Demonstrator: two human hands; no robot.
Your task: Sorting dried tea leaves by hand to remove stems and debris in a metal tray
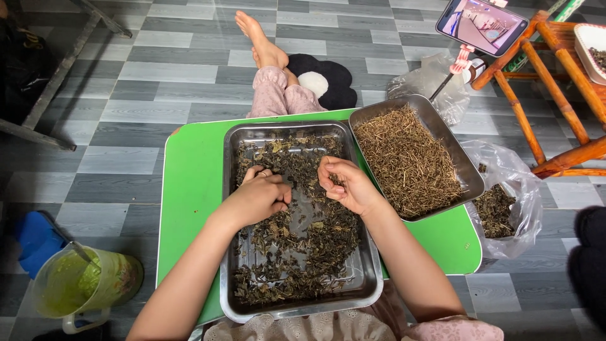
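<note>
A steel tray [230, 252] on a green table [189, 183] holds dark dried leaves [315, 246]. My left hand [259, 196] rests knuckles-up on the leaves in the tray's upper left, fingers curled into them. My right hand [347, 183] hovers over the tray's upper right, fingertips pinched on a small bit of dried leaf. A second steel tray [470, 177] to the right, tilted on the table's edge, is full of brown dried stems [407, 158].
A clear plastic bag [505, 208] with dried leaves sits right of the table. A green jug [82, 284] stands on the floor at lower left. A phone on a stand [481, 25] and a wooden chair [555, 82] are at upper right. My legs stretch out beyond the table.
</note>
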